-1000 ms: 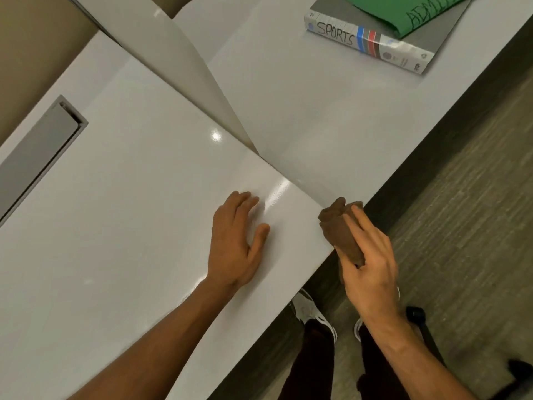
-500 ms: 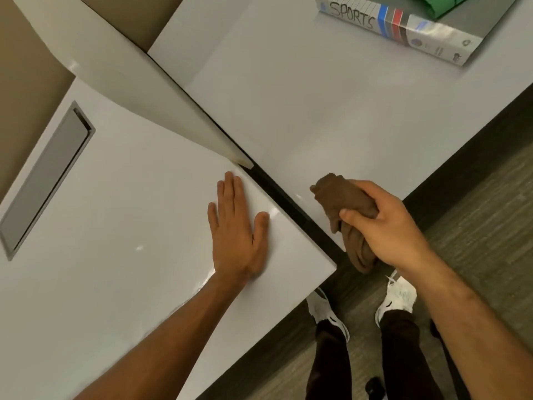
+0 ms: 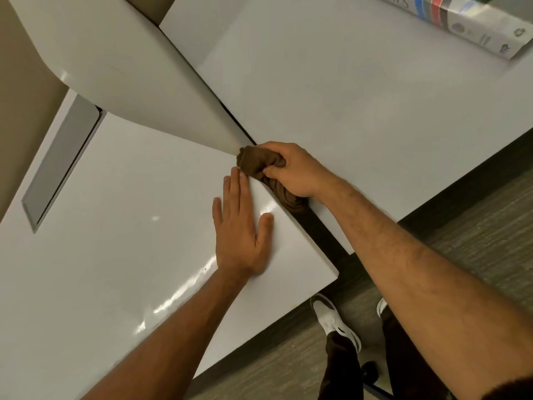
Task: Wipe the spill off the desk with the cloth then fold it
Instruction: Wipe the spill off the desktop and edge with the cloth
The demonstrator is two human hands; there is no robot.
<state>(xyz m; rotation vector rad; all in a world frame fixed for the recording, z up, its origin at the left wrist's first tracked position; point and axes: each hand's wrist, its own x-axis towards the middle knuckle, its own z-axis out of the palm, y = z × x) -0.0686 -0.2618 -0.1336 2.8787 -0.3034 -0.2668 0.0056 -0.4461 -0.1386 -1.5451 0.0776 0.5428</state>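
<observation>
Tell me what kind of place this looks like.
Probably an office or study room: white desks split by a divider panel, a grey cable hatch, and a thick labelled book.

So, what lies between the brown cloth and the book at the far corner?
In the head view, only bare white desk lies between the cloth, bunched in the right hand, and the book.

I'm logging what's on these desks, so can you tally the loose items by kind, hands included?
Cloths: 1, brown cloth, bunched in the right hand
Books: 1, book at the far edge
Hands: 2, left hand flat on the desk
Total: 4
</observation>
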